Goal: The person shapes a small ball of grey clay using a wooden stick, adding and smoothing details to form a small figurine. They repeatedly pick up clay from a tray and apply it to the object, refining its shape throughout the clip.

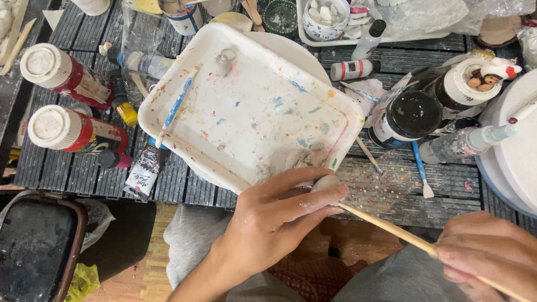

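The surface [391, 184] was a dark slatted bench, dusty and flecked with dried paint and small coloured specks. A white rectangular plastic tray [246, 112], heavily paint-spattered, sat tilted at the centre on a round white plate [296, 47]. A blue-handled brush [174, 106] lay along the tray's left rim; a small pale clay figure [224, 60] stood in its upper corner. Left of the tray lay two red bottles with white caps [61, 75] [70, 130], a small yellow-capped tube [126, 109] and a dark paint tube [144, 168]. Right of the tray stood an open jar of black paint [408, 114], with a second blue-handled brush [420, 170] lying just beside it. A dark tub [33, 246] sat on the floor at lower left.

The left hand [274, 218] hovered at the tray's near edge, its fingers [313, 204] pinching a small, smooth, pale clay lump [327, 183]. The lump looked matte, rounded and off-white, mostly hidden by the fingers. The right hand [486, 251] had its fingers closed around a thin wooden stick [386, 226], light tan and straight, whose tip met the lump's underside. Both hands were over the person's grey-clothed lap [190, 235].
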Tool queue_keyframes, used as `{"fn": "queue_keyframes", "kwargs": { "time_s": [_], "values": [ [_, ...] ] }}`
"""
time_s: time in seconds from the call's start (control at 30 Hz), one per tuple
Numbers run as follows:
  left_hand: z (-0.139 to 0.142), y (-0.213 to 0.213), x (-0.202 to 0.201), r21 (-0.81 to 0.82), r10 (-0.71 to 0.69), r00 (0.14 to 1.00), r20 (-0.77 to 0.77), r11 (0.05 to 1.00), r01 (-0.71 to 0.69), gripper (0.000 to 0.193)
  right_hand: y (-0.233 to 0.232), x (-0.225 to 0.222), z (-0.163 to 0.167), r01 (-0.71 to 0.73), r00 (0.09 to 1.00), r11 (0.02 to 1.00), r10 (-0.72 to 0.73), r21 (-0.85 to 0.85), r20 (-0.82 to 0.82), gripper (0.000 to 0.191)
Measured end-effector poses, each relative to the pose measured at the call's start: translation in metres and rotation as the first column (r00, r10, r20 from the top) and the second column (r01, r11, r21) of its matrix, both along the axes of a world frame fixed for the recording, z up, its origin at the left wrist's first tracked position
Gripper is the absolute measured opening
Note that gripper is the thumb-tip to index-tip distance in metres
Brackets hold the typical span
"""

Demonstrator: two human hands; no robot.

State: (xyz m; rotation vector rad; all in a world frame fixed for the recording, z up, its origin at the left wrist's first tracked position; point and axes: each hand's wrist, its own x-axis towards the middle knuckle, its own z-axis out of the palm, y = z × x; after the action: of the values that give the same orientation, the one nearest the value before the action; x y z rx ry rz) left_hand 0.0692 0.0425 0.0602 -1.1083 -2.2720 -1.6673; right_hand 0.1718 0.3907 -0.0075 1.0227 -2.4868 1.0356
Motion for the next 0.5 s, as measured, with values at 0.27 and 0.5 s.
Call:
{"fn": "queue_keyframes", "kwargs": {
  "time_s": [0.27, 0.5],
  "values": [
    [0.001, -0.001, -0.001, 0.04, -0.039, 0.999, 0.03, 0.998, 0.038, 0.03, -0.024, 0.024, -0.002, 0.471, 0.877, 0.788, -0.369, -0.396, 0.309, 0.017],
    [0.003, -0.001, 0.001, 0.048, -0.041, 0.996, 0.083, 0.998, 0.037, 0.029, -0.004, 0.007, -0.006, 0.1, 0.994, 0.907, -0.109, -0.408, -0.001, 0.017]
  ]
}}
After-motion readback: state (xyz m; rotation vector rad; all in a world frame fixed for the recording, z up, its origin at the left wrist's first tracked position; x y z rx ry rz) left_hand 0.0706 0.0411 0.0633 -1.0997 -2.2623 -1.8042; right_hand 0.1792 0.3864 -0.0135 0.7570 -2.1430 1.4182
